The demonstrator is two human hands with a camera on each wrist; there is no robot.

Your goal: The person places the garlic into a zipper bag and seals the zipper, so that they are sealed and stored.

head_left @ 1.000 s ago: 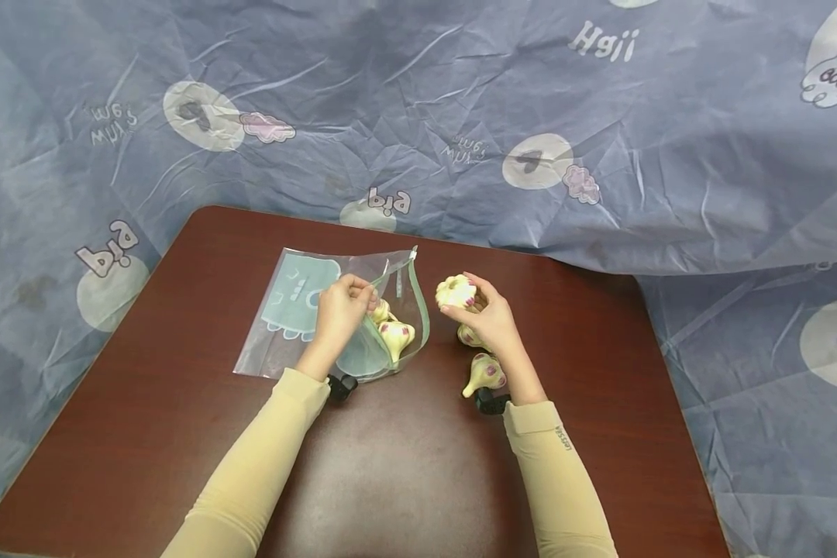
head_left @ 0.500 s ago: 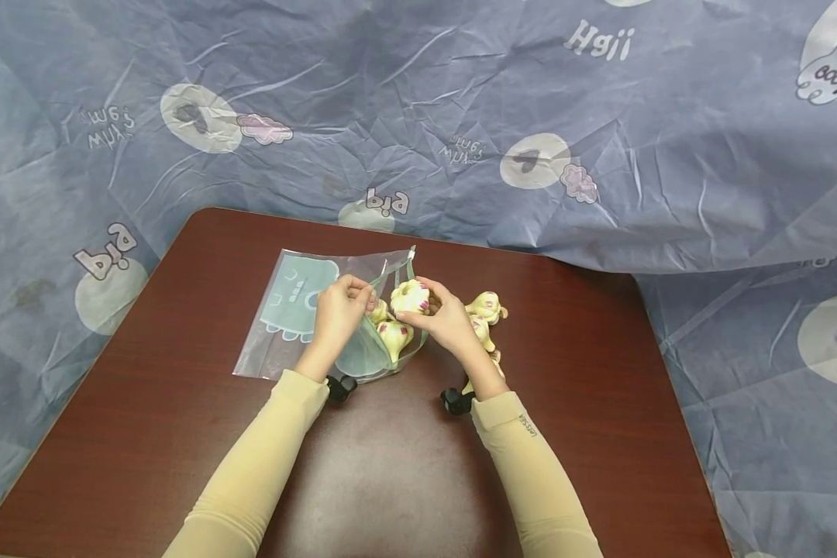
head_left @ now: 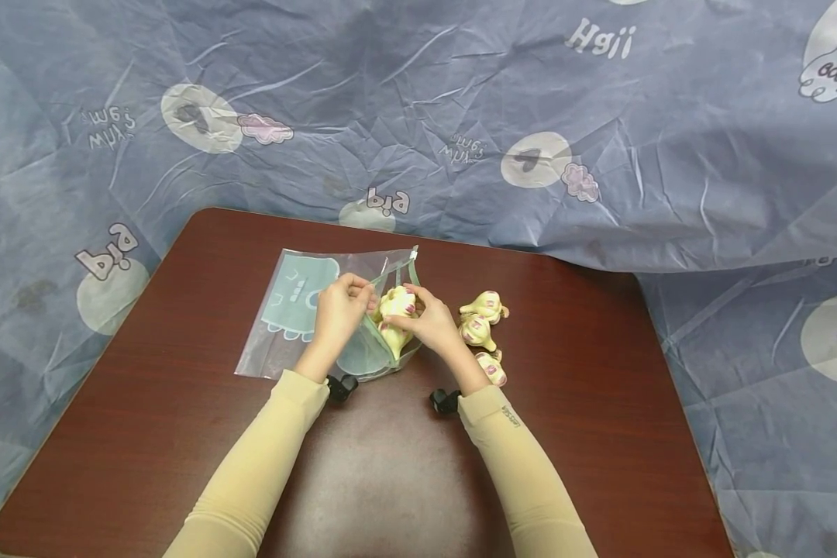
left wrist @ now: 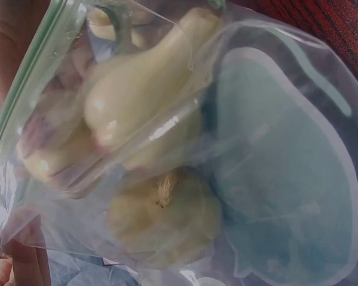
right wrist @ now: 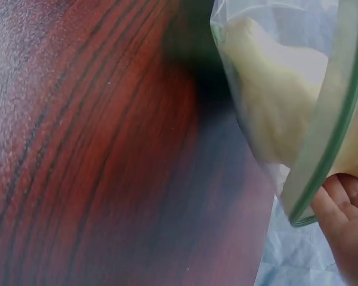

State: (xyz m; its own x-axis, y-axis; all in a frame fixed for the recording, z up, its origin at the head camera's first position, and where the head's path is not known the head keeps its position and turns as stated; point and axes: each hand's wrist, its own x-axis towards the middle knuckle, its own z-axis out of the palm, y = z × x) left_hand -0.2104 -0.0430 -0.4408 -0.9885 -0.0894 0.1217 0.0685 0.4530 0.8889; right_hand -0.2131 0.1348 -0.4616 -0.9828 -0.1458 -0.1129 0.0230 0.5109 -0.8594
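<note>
A clear zip bag (head_left: pixel 256 358) with a green-blue printed figure lies on the table, its mouth turned to the right. My left hand (head_left: pixel 340 311) pinches the upper edge of that mouth. With thumb and fingers my right hand (head_left: pixel 435 319) grips a garlic bulb (head_left: pixel 396 301), cream with purple patches, at the opening. Below it a second garlic bulb (head_left: pixel 394 339) rests inside the bag. Through the plastic, the left wrist view shows a long-necked bulb (left wrist: pixel 155 95) and one with its root end (left wrist: pixel 164 220) facing the camera. The green zip strip (right wrist: pixel 337 128) crosses the right wrist view.
Three garlic bulbs lie to the right of my right hand: a far one (head_left: pixel 487 304), a middle one (head_left: pixel 477 332) and a near one (head_left: pixel 491 369). The brown table (head_left: pixel 586 387) has a printed blue cloth (head_left: pixel 418 116) hanging behind it.
My right hand has carried the garlic bulb leftward, from beside the bag into its mouth, uncovering the bulbs on the table. My left hand keeps its pinch on the bag's edge.
</note>
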